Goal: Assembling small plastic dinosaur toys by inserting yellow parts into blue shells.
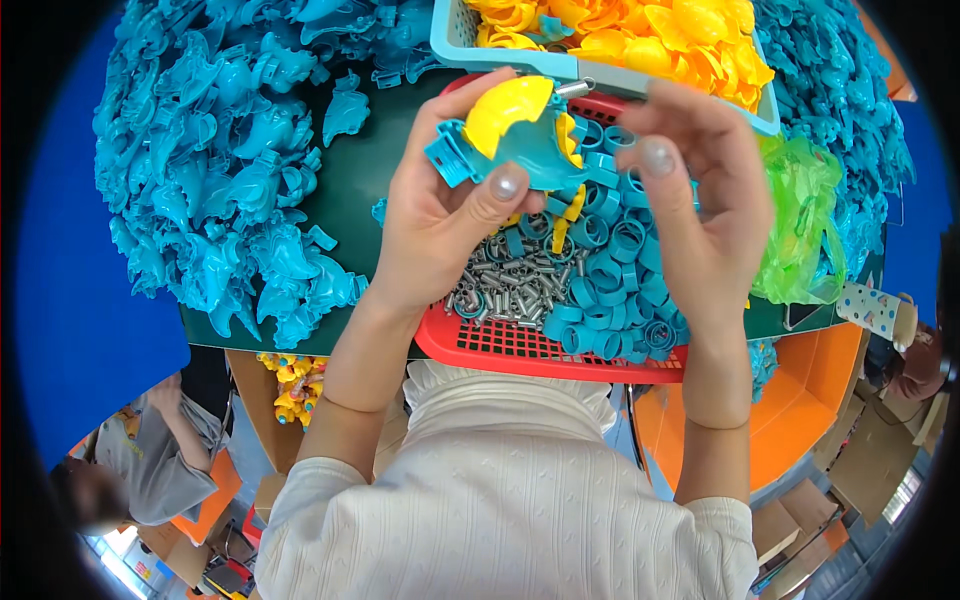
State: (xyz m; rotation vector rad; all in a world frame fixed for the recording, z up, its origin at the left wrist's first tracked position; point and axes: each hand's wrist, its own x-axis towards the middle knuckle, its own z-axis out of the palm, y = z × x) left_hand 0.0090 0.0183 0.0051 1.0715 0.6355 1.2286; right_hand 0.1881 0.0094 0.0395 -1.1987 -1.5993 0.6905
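A curved blue part [545,155] is held above the red basket [560,367] by the left hand [440,200]; its lower edge is clamped between the thumb, which is laid on the near side, and the fingers, which are mostly hidden behind it; a yellow shell piece [508,112] is set against the blue part's upper left, and a second, smaller yellow piece [569,140] is seen at its right edge; a metal spring [575,88] is seen just beside the top of the shell piece, though whether it is attached there cannot be told for certain.

The right hand [715,190] is raised just to the right of the blue part, slightly blurred; its thumb and fingers are held apart, and nothing is seen gripped between them.

In the basket, loose springs [510,285] are heaped at the left and blue rings [610,290] are piled at the right; beyond it, a light blue crate [555,67] is filled with yellow shells [650,45]; the dark green table [350,185] is covered at the left by a large heap of blue parts [225,170]; at the right, a green plastic bag [800,220] is placed before another blue heap [840,110].
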